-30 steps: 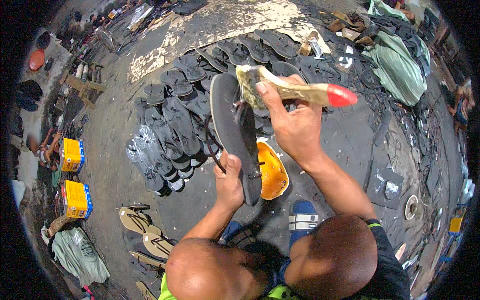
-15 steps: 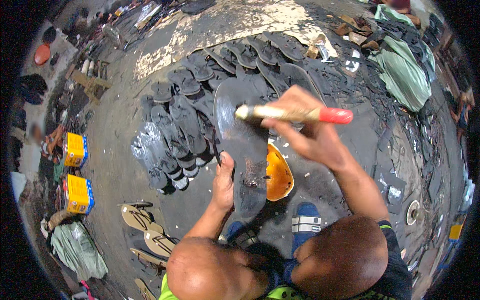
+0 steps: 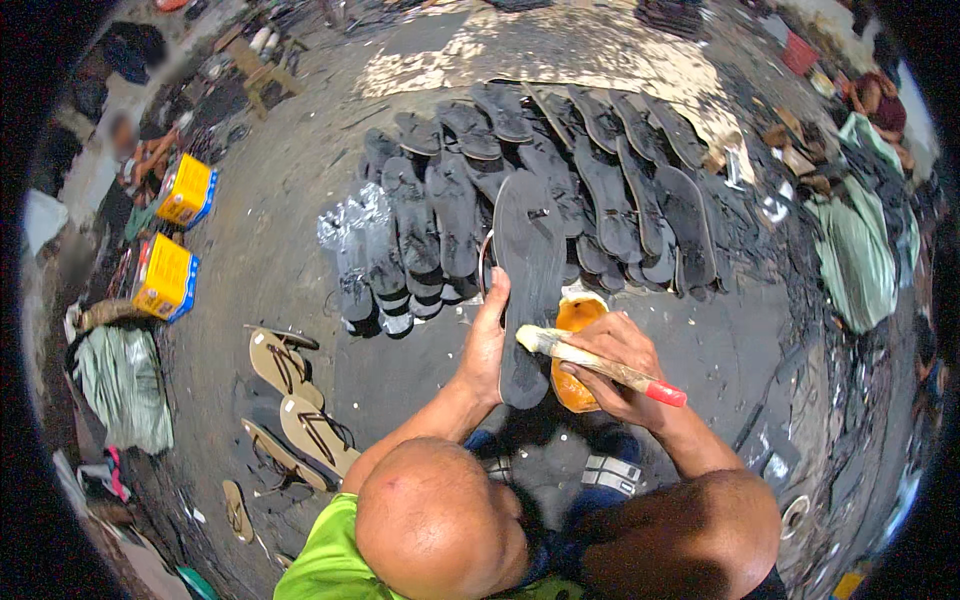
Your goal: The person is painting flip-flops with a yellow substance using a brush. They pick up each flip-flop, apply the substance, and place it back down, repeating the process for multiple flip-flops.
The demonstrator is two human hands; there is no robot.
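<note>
My left hand (image 3: 484,350) grips a dark flip-flop (image 3: 532,270) by its edge, sole facing up, thumb along the side. One end of its strap pokes through the sole near the far end. In my right hand (image 3: 625,360) is a paintbrush (image 3: 610,373) with a pale handle and red tip. Its bristles are at the sole's near end; whether they touch cannot be made out. Just behind the right hand and partly covered by it, a shallow dish (image 3: 583,298) holds amber-orange liquid.
Beyond my hands, rows of dark flip-flops (image 3: 450,215) lie close together, some shiny at the left. Several tan sandals (image 3: 310,430) are at the near left. Two yellow-and-blue boxes (image 3: 165,277) stand further left. Green sacks (image 3: 855,255) and scraps lie right. Another person (image 3: 150,155) sits far left.
The brush has gone from the sole's far part to its near end. The strap end now shows at the sole's far end instead of the near one. My view has shifted too.
</note>
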